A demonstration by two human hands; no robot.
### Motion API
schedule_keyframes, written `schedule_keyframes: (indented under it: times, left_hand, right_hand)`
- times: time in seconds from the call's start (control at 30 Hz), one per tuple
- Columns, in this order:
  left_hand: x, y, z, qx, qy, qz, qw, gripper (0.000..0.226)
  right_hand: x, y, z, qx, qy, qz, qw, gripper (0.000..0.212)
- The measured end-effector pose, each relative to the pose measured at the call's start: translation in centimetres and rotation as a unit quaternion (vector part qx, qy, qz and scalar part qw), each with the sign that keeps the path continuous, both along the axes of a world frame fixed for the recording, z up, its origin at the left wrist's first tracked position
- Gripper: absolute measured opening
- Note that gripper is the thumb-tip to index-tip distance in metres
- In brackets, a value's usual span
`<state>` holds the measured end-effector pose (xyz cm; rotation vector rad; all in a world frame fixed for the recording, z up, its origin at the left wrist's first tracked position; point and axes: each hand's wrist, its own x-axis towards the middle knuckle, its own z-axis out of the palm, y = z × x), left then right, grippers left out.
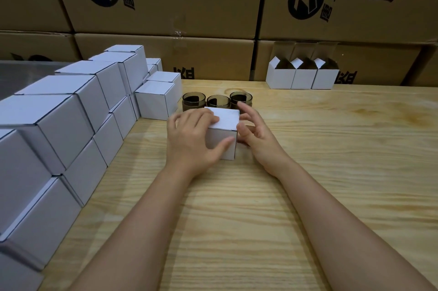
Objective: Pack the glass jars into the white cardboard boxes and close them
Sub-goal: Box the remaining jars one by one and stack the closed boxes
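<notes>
- We show the white box at mid-table with its lid down, just in front of three glass jars. We cannot tell whether a jar is inside.
- The left hand grips the box, fingers laid over the lid and thumb across the near face. We judge that this clamp presses the flap home.
- The right hand lies at the box's right side with fingers spread, loose and holding nothing. Its thumb meets the right edge, probably to steady the box.
- Three open boxes stand at the far side of the table with flaps up, ready for the jars.
- The stack of closed boxes lines the left edge, apart from the work. We take it as this box's destination.
</notes>
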<state>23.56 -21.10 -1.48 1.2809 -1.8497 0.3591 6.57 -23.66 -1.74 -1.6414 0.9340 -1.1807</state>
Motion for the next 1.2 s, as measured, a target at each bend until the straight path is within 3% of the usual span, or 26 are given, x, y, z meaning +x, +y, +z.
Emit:
schedule_keyframes:
  times: [0.07, 0.17, 0.37, 0.5, 0.77, 0.9, 0.97, 1.07, 1.1, 1.13, 1.2]
  left_hand:
    - [0.0, -0.2, 0.0, -0.008, -0.036, 0.063, 0.997, 0.064]
    - [1.1, -0.6, 0.0, -0.014, -0.015, 0.135, 0.991, 0.058]
    - [4.4, -1.5, -0.1, 0.072, 0.049, 0.275, 0.957, 0.047]
    - [6.2, -2.0, -0.4, 0.076, 0.085, 0.326, 0.938, 0.045]
    - [7.7, -2.7, -0.1, 0.177, 0.09, 0.283, 0.938, 0.068]
    - [7.4, -2.6, 0.0, 0.221, 0.098, 0.261, 0.935, 0.077]
    - [6.7, -2.2, 0.1, 0.189, 0.097, 0.261, 0.941, 0.077]
    - [5.7, -1.6, 0.6, 0.011, 0.097, 0.193, 0.976, 0.05]
    - [5.4, -1.4, 0.6, -0.021, 0.084, 0.152, 0.985, 0.036]
    - [5.2, -1.3, 0.6, 0.003, 0.07, 0.111, 0.991, 0.028]
    - [4.9, -1.6, 0.0, 0.155, 0.043, 0.085, 0.983, 0.029]
  right_hand:
    - [0.0, -0.2, -0.2, 0.012, -0.015, -0.002, 1.0, 0.064]
    - [0.1, -0.6, -0.4, 0.049, -0.033, -0.029, 0.998, 0.079]
    - [0.0, -0.8, -0.3, 0.078, -0.034, -0.039, 0.996, 0.072]
    - [-0.1, -1.1, -0.6, 0.09, -0.024, -0.037, 0.995, 0.053]
    - [0.0, -1.0, -0.6, 0.09, -0.005, -0.037, 0.995, 0.049]
    - [0.0, -0.7, -0.5, 0.051, 0.004, -0.026, 0.998, 0.034]
    - [-0.3, -1.1, -0.3, 0.029, -0.046, -0.087, 0.995, 0.023]
    - [-1.5, -3.2, 0.0, 0.03, -0.14, -0.255, 0.956, 0.02]
    - [-2.2, -4.1, 0.1, 0.032, -0.12, -0.294, 0.948, 0.022]
    - [-3.1, -5.2, 0.0, 0.031, -0.068, -0.311, 0.948, 0.022]
    - [-5.2, -8.1, 0.0, 0.032, 0.101, -0.293, 0.95, 0.02]
